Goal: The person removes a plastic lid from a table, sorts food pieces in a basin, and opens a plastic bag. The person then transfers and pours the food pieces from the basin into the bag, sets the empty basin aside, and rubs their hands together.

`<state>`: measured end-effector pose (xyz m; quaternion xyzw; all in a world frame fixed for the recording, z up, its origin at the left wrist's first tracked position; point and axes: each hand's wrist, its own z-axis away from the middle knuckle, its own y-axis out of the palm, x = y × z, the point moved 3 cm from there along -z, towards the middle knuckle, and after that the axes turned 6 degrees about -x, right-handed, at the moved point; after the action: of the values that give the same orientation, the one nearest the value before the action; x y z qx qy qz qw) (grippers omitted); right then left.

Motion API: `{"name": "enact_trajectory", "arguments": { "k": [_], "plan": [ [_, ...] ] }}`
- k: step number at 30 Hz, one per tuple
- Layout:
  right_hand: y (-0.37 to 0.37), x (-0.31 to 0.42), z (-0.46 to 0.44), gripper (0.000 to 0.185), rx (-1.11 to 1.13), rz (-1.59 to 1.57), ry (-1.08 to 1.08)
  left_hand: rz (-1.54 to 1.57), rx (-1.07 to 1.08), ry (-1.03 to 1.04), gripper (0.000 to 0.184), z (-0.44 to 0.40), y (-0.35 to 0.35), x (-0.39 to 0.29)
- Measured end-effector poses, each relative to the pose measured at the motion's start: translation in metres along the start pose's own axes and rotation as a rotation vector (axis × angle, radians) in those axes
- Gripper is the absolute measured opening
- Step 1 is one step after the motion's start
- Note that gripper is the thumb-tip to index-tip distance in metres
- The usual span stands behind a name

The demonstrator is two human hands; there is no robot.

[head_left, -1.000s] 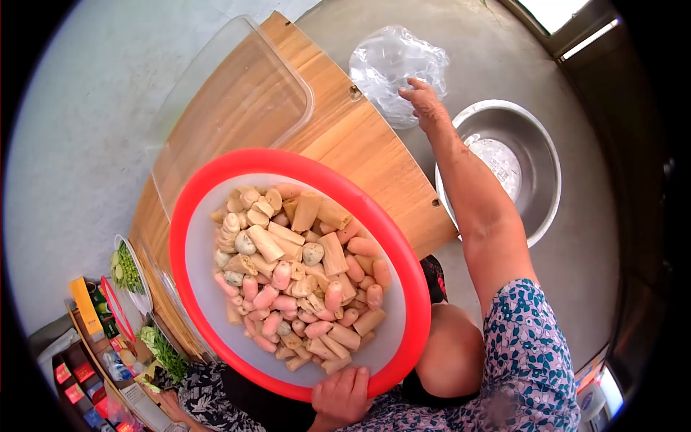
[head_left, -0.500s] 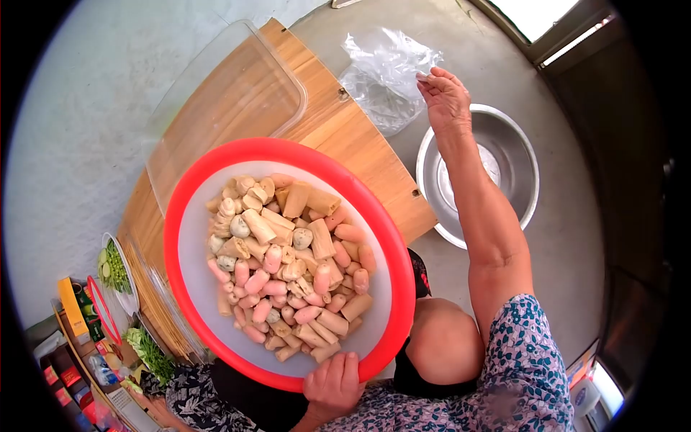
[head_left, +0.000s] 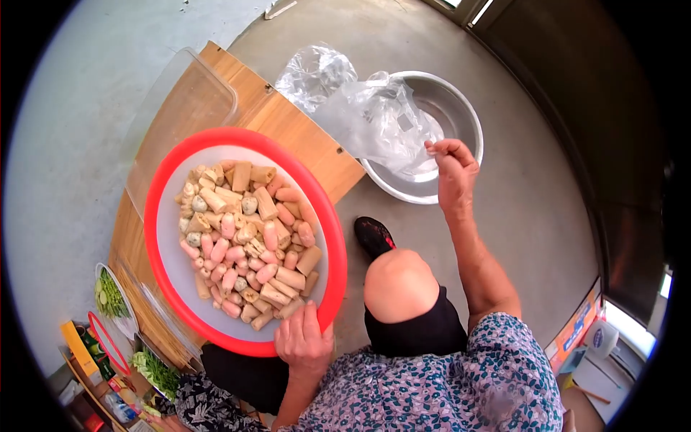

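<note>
A large white basin with a red rim (head_left: 332, 237) is tilted toward me, full of cut sausages (head_left: 228, 225), pale tan cylindrical pieces (head_left: 265, 204) and speckled round pieces (head_left: 199, 204). My left hand (head_left: 305, 340) grips its near rim, fingers laid over the edge. Off to the right, my right hand (head_left: 456, 173) pinches the end of a thin clear plastic bag (head_left: 378, 119). That bag stretches across a metal bowl (head_left: 471, 133) on the floor. A crumpled clear plastic bag (head_left: 313, 72) lies farther back, beside the table edge.
The basin overlaps a wooden table (head_left: 284, 137) with a clear plastic lid (head_left: 191, 101) on it. Skewer sticks (head_left: 155, 309), a plate of chopped greens (head_left: 111, 297) and leafy greens (head_left: 157, 371) sit at left. A patterned sleeve (head_left: 198, 403) shows below. My knee (head_left: 402, 286) is beside the basin.
My right hand has come back toward me, drawing a clear bag across the metal bowl. The other bag stays behind. The view has shifted; my left hand still grips the basin.
</note>
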<state>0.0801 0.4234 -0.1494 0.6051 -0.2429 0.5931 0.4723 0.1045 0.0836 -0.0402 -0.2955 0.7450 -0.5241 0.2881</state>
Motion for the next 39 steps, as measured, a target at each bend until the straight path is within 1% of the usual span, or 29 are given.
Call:
{"name": "enact_trajectory", "arguments": {
  "k": [1, 3, 4, 5, 7, 8, 10, 11, 12, 14, 16, 18, 19, 20, 21, 22, 23, 24, 25, 26, 28, 30, 32, 34, 35, 36, 38, 39],
  "plan": [
    [-0.006, 0.007, -0.001, 0.019, -0.007, -0.098, 0.014, 0.004, 0.007, -0.010, 0.045, 0.001, 0.000, -0.001],
    [-0.014, 0.029, -0.005, 0.024, 0.032, -0.274, 0.038, 0.031, -0.005, -0.002, 0.048, -0.002, -0.005, -0.002],
    [-0.016, 0.043, -0.004, 0.024, 0.036, -0.274, 0.035, 0.059, -0.018, 0.002, 0.052, -0.003, -0.008, -0.003],
    [-0.017, 0.057, -0.003, 0.023, 0.057, -0.286, 0.040, 0.059, -0.025, 0.000, 0.052, -0.003, -0.008, -0.002],
    [-0.014, 0.084, 0.003, 0.023, 0.106, -0.346, 0.038, 0.169, -0.208, 0.028, 0.052, -0.001, -0.017, -0.001],
    [-0.014, 0.098, 0.007, 0.023, 0.117, -0.347, 0.034, 0.166, -0.219, 0.022, 0.052, 0.000, -0.021, -0.005],
    [-0.007, 0.129, 0.019, 0.023, 0.365, -0.442, 0.055, 0.335, -0.316, 0.045, 0.050, 0.001, -0.032, -0.017],
    [-0.004, 0.144, 0.029, 0.022, 0.374, -0.417, 0.029, 0.422, -0.315, 0.053, 0.048, -0.002, -0.038, -0.025],
    [-0.003, 0.160, 0.038, 0.022, 0.386, -0.416, 0.017, 0.424, -0.331, 0.052, 0.048, -0.005, -0.042, -0.032],
    [0.003, 0.190, 0.061, 0.021, 0.558, -0.426, -0.002, 0.714, -0.259, -0.085, 0.044, -0.014, -0.043, -0.043],
    [0.001, 0.217, 0.088, 0.020, 0.607, -0.420, -0.040, 0.991, -0.223, -0.224, 0.047, -0.030, -0.048, -0.053],
    [-0.001, 0.243, 0.116, 0.018, 0.712, -0.475, -0.018, 1.211, -0.180, -0.353, 0.062, -0.041, -0.038, -0.057],
    [0.000, 0.255, 0.132, 0.012, 0.787, -0.536, 0.009, 1.291, -0.125, -0.437, 0.071, -0.045, -0.034, -0.060],
    [-0.003, 0.262, 0.145, 0.010, 0.848, -0.655, 0.076, 1.375, -0.069, -0.512, 0.080, -0.047, -0.031, -0.061],
    [-0.007, 0.266, 0.158, 0.012, 0.883, -0.702, 0.128, 1.497, -0.010, -0.597, 0.094, -0.048, -0.027, -0.062],
    [-0.012, 0.271, 0.168, 0.014, 0.909, -0.743, 0.170, 1.505, -0.017, -0.591, 0.094, -0.047, -0.029, -0.061],
    [-0.016, 0.272, 0.177, 0.015, 0.964, -0.768, 0.158, 1.561, -0.069, -0.623, 0.096, -0.046, -0.031, -0.061],
    [-0.020, 0.273, 0.187, 0.013, 0.962, -0.753, 0.159, 1.619, -0.110, -0.653, 0.098, -0.046, -0.032, -0.061],
    [-0.023, 0.273, 0.193, 0.012, 0.995, -0.721, 0.167, 1.589, -0.105, -0.645, 0.098, -0.046, -0.034, -0.056],
    [-0.025, 0.273, 0.197, 0.011, 1.026, -0.690, 0.179, 1.569, -0.137, -0.689, 0.083, -0.046, -0.037, -0.054],
    [-0.028, 0.271, 0.207, 0.009, 0.997, -0.620, 0.157, 1.501, 0.025, -0.664, 0.063, -0.045, -0.035, -0.045],
    [-0.034, 0.267, 0.207, 0.009, 0.990, -0.589, 0.156, 1.615, 0.080, -0.660, 0.047, -0.040, -0.039, -0.046],
    [-0.038, 0.264, 0.211, 0.010, 0.971, -0.588, 0.159, 1.647, 0.124, -0.659, 0.046, -0.035, -0.040, -0.044],
    [-0.039, 0.257, 0.216, 0.010, 0.975, -0.566, 0.172, 1.576, 0.127, -0.716, 0.049, -0.034, -0.040, -0.041],
    [-0.039, 0.251, 0.218, 0.011, 0.969, -0.545, 0.155, 1.577, 0.117, -0.741, 0.054, -0.034, -0.038, -0.041],
    [-0.039, 0.245, 0.223, 0.011, 0.957, -0.518, 0.217, 1.577, 0.114, -0.722, 0.054, -0.035, -0.036, -0.041],
    [-0.032, 0.234, 0.231, 0.010, 0.990, -0.499, 0.232, 1.497, 0.215, -0.677, 0.065, -0.036, -0.033, -0.043],
    [-0.031, 0.230, 0.233, 0.010, 1.038, -0.472, 0.226, 1.489, 0.242, -0.701, 0.068, -0.035, -0.043, -0.048]
  ]
}}
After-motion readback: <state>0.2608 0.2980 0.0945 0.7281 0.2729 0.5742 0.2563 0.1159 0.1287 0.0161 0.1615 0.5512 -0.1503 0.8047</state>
